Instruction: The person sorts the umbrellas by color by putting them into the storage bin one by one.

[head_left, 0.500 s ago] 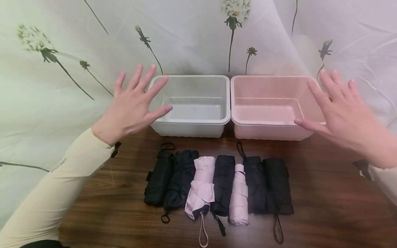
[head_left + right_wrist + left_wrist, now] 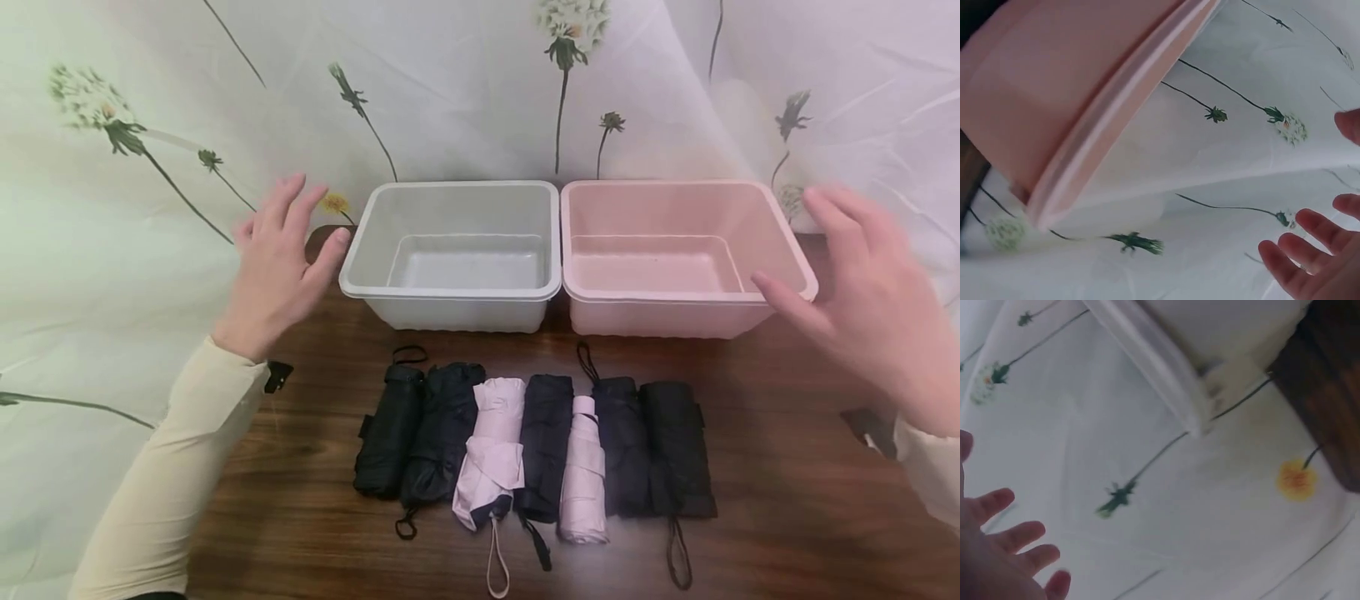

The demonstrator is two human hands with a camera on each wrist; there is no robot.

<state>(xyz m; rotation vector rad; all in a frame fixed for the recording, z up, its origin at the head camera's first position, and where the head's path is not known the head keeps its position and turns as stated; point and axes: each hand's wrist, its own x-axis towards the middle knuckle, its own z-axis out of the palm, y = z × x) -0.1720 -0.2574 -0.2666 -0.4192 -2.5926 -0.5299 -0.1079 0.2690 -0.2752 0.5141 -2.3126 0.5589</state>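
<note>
In the head view my left hand [image 2: 273, 271] hovers left of a white bin [image 2: 457, 314], fingers spread and holding nothing. My right hand [image 2: 877, 308] is in the air at the right side of a pink bin [image 2: 660, 321], its thumb in front of the rim, also empty. Both bins stand side by side with nothing in them. In front lies a row of folded umbrellas: black ones such as the leftmost [image 2: 387, 437] and rightmost [image 2: 678, 446], plus a wide pale pink one [image 2: 495, 442] and a slim pale pink one [image 2: 582, 475].
Behind the bins hangs a white cloth [image 2: 465, 100] printed with dandelions, which also covers the left side. Everything stands on a dark wooden table [image 2: 300, 517]. Small dark objects lie by each wrist, at the left [image 2: 278, 376] and right [image 2: 870, 429].
Both hands have moved outward, the left one to the left and the right one to the right, away from over the bins. Their fingers are less stretched. Bins and umbrellas have stayed in place.
</note>
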